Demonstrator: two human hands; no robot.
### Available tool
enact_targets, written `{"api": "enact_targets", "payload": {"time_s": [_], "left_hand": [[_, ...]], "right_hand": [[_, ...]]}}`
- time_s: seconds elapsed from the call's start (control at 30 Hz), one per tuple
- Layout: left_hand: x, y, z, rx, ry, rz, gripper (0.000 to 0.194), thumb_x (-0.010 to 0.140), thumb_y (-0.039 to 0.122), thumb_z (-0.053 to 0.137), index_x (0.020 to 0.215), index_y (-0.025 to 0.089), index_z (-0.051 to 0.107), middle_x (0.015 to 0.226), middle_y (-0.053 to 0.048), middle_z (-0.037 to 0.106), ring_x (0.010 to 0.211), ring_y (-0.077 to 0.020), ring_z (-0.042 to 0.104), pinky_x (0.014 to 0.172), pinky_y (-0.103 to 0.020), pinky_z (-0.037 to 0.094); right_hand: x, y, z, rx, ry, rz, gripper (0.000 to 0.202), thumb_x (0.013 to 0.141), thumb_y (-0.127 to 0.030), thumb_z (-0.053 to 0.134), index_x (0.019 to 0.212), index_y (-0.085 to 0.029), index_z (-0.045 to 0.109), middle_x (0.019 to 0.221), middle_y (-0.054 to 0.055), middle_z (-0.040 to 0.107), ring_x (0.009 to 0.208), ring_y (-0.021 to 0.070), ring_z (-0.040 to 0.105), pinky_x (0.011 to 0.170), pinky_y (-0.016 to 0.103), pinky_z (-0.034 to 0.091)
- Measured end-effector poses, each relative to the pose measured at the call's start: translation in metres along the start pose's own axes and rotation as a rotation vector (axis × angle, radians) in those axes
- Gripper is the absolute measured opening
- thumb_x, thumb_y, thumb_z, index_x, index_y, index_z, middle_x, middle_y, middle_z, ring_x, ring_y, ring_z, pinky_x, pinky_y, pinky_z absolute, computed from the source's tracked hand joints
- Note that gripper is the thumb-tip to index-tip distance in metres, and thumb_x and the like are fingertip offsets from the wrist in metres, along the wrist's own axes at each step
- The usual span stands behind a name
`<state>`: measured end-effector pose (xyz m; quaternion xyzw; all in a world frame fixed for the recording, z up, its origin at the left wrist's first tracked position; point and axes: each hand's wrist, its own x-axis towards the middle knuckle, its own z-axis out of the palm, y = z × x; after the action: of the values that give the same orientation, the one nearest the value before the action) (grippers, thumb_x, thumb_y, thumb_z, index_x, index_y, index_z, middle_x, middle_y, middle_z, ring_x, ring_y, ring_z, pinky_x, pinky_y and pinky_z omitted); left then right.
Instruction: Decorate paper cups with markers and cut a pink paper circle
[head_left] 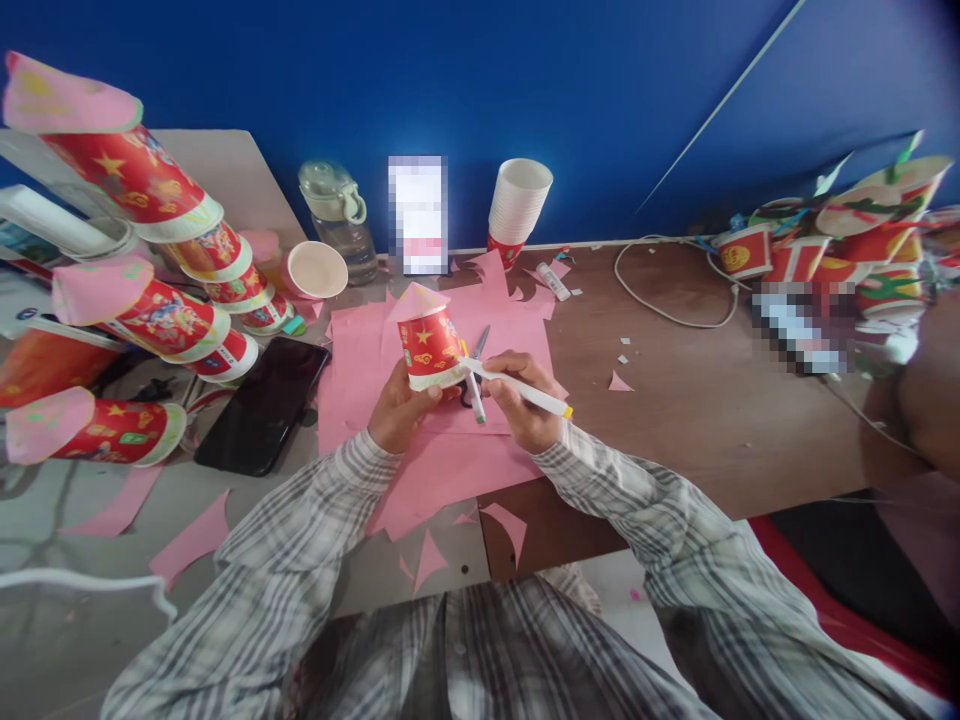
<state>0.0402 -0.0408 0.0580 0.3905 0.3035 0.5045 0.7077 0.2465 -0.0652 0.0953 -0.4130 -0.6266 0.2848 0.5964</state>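
My left hand is closed around the lower part of a red paper cup, which is held upside down with its rim downward. A pink paper cone tops the cup, and green marks show along its white rim. In my right hand is a white marker with a yellow end, its other end against the cup's rim. A second white marker with a green end is by my right fingers; I cannot tell if they hold it. Scissors lie behind, partly hidden, on pink paper.
Stacked red cups with pink tops stand at left beside a black phone. A water bottle, an open cup and stacked cups line the back. A glue stick and cable lie right; another person's arm is far right.
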Motion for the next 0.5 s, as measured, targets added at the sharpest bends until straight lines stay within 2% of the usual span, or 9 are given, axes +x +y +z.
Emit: {"api": "enact_targets", "payload": {"time_s": [0.2,0.37,0.5], "left_hand": [[0.0002,-0.0020,-0.0010,-0.003,0.002,0.005,0.067,0.077,0.052,0.108,0.123,0.023,0.069,0.120,-0.008,0.088,0.107,-0.0277,0.084,0.097,-0.045,0.064],[-0.0002,0.0003,0.0009,0.000,0.016,-0.009,0.071,0.074,0.053,0.110,0.124,0.024,0.070,0.116,-0.005,0.087,0.100,-0.0248,0.084,0.095,-0.045,0.065],[-0.0006,0.0018,0.0027,-0.001,0.023,-0.007,0.071,0.073,0.053,0.110,0.122,0.024,0.070,0.115,-0.005,0.087,0.098,-0.0241,0.083,0.094,-0.044,0.066]], "right_hand": [[0.0001,-0.0005,0.0008,0.004,0.003,-0.006,0.027,0.101,-0.051,0.077,0.101,-0.024,0.077,0.082,0.003,0.080,0.066,0.0193,0.074,0.064,0.036,0.061],[0.0000,-0.0003,0.0005,0.020,-0.004,-0.043,0.024,0.101,-0.048,0.080,0.101,-0.024,0.078,0.080,0.002,0.080,0.067,0.0197,0.075,0.066,0.036,0.061],[-0.0006,0.0003,0.0005,0.010,0.007,-0.019,0.027,0.101,-0.051,0.079,0.101,-0.024,0.078,0.081,0.003,0.081,0.066,0.0193,0.075,0.065,0.036,0.061]]}}
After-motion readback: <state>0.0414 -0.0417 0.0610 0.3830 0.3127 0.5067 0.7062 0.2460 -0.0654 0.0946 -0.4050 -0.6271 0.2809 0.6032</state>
